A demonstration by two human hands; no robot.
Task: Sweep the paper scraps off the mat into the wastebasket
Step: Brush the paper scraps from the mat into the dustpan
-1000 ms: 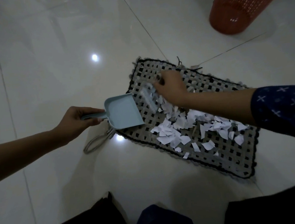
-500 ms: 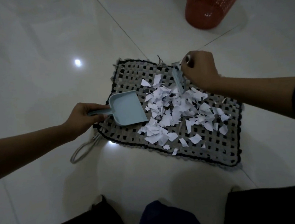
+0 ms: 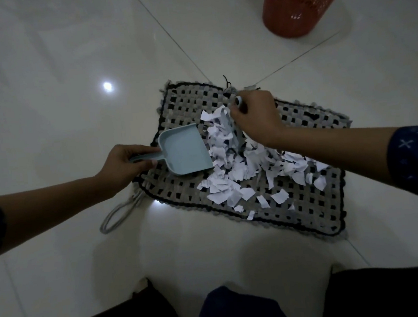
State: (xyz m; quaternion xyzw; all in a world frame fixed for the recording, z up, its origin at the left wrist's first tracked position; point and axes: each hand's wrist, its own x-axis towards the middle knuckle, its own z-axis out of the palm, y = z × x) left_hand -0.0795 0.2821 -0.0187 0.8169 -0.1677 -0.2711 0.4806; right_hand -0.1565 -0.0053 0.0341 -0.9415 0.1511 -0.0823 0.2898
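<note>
The step in hand is gathering: the left hand [image 3: 125, 163] grips the dustpan [image 3: 184, 150] handle at the mat's [image 3: 309, 215] left end, the right hand [image 3: 256, 116] is closed on a small brush [image 3: 237, 130] behind the paper scraps [image 3: 232, 171], none yet in the pan, so the next move calls for a leftward stroke into it, then a carry to the wastebasket [image 3: 298, 4] far right

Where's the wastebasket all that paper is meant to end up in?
In the head view, the red mesh wastebasket stands on the tiled floor at the upper right, beyond the far edge of the mat and apart from it.
</note>
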